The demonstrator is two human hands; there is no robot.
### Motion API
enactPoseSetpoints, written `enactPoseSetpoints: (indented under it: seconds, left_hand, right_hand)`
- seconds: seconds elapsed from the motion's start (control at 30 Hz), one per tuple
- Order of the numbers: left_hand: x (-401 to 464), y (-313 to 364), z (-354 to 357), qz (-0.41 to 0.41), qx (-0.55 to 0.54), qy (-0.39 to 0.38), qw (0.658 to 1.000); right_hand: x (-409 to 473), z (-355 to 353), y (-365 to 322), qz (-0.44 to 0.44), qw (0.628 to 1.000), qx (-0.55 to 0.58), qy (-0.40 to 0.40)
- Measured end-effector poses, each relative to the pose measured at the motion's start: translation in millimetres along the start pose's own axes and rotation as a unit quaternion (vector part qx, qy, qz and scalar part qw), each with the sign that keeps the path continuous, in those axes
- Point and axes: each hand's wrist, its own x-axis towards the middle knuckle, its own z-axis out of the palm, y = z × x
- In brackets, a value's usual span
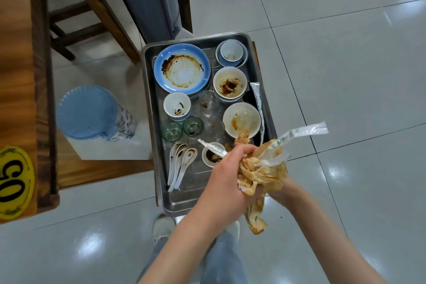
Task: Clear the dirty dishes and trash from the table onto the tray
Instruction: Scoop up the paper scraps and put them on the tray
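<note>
Both hands meet at lower centre-right of the frame, over the near right corner of the rectangular stainless steel tray. The left hand is curled round a crumpled wad of orange-stained paper napkins, which also has clear plastic chopstick wrappers sticking out up and to the right. The right hand is mostly hidden under the wad, so I cannot tell its grip; only the wrist and a bit of the palm show. A strip of napkin hangs down below the hands.

The tray fills the centre of the frame, sitting above the grey tiled floor (what it rests on is mostly hidden). On it:
- round blue-rimmed plate with brown sauce stains, upper left
- small white cup nested in a blue bowl, upper right
- white bowl with dark sauce dregs, below that
- white bowl with orange smears, right middle, just above the wad
- small white cup with dark bits, left middle
- clear drinking glasses at centre, green-tinted glasses below
- white ceramic soup spoons stacked at lower left
- small white sauce dish, partly behind the left hand

Wooden tabletop runs down the left edge, with a yellow oval number plate at lower left. A blue-lined waste bin stands left of the tray.
</note>
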Motion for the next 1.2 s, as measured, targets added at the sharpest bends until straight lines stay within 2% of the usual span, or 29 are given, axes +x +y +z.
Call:
enactPoseSetpoints:
  seconds: [0.07, 0.1, 0.23, 0.33, 0.47, 0.5, 0.57, 0.67, 0.73, 0.8, 0.9, 0.97, 1.03, 1.1, 1.2]
  left_hand:
    - [2, 3, 1, 0.008, -0.017, 0.01, 1.0]
    - [2, 4, 0, 0.011, -0.025, 0.017, 0.999]
    - [3, 2, -14, 0.022, -0.029, 0.077, 0.996]
    - [2, -11, -33, 0.027, 0.015, 0.136, 0.99]
    - [3, -48, -44, -0.061, 0.025, 0.188, 0.98]
    - [3, -60, -43, -0.091, 0.014, 0.204, 0.975]
    - [3, -83, -41, -0.147, -0.01, 0.238, 0.96]
    - [3, -113, -37, -0.212, -0.003, 0.26, 0.942]
    - [4, -126, -36, -0.229, 0.037, 0.271, 0.934]
    - [7, -136, -35, -0.22, 0.093, 0.283, 0.929]
    - [14, -141, -33, -0.194, 0.163, 0.28, 0.926]
    - [21, -143, -30, -0.182, 0.211, 0.264, 0.923]
    - [26, -145, -27, -0.181, 0.242, 0.247, 0.921]
    - [30, -148, -25, -0.194, 0.247, 0.227, 0.922]
    - [29, -153, -25, -0.211, 0.247, 0.211, 0.922]
  right_hand:
    - [-4, 5, 1, 0.001, 0.999, -0.004, -0.046]
    - [-3, 8, 1, 0.008, 0.999, -0.009, -0.042]
    - [12, 7, 10, 0.03, 0.998, -0.032, 0.038]
    - [13, -3, 13, 0.057, 0.993, 0.029, 0.098]
    - [15, -2, 9, 0.06, 0.989, 0.065, 0.12]
    - [16, 0, 10, 0.059, 0.985, 0.069, 0.146]
    - [22, 1, 15, 0.042, 0.966, 0.059, 0.248]
    - [27, -6, 22, 0.028, 0.905, 0.028, 0.423]
    - [31, -10, 27, 0.015, 0.875, 0.024, 0.483]
    - [32, -9, 35, 0.006, 0.869, -0.03, 0.494]
    - [30, -5, 51, -0.015, 0.861, -0.238, 0.45]
    - [31, -4, 60, -0.055, 0.841, -0.369, 0.392]
    - [35, -4, 65, -0.075, 0.806, -0.469, 0.353]
    - [40, -3, 68, -0.067, 0.791, -0.485, 0.366]
    - [47, -6, 67, -0.004, 0.814, -0.353, 0.462]
